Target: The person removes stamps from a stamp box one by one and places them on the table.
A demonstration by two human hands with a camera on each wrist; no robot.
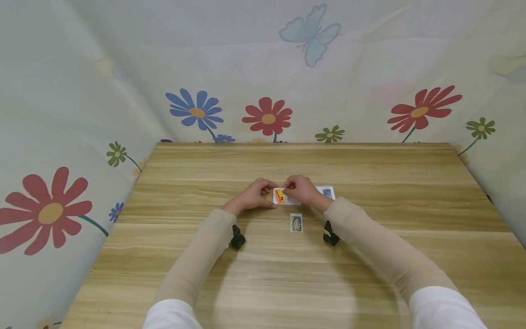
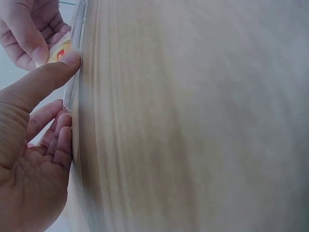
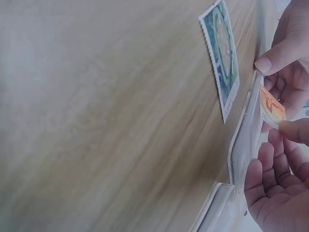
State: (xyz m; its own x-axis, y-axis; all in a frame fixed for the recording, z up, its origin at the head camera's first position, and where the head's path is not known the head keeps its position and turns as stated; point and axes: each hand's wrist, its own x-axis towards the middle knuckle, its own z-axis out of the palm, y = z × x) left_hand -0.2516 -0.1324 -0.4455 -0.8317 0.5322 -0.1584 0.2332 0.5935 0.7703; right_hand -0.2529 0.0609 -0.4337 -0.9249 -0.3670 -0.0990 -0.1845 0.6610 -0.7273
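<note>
An orange and yellow stamp point(image 1: 281, 196) with perforated edges is pinched between thumb and finger of my right hand point(image 1: 303, 189), over the left part of a flat white holder with clear edges point(image 1: 293, 201). At that holder's left end my left hand point(image 1: 256, 194) grips it, the thumb on the near corner and a finger at the far one. In the right wrist view the orange stamp point(image 3: 273, 107) tilts up from the holder point(image 3: 244, 130). A blue-green stamp point(image 1: 296, 223) lies on the table just in front of the holder.
At the holder's right end a bluish stamp point(image 1: 326, 193) shows, partly behind my right wrist. Black wrist cameras point(image 1: 237, 237) hang under both sleeves. The wooden table point(image 1: 197, 169) ends at a flower-patterned cloth wall point(image 1: 361, 82).
</note>
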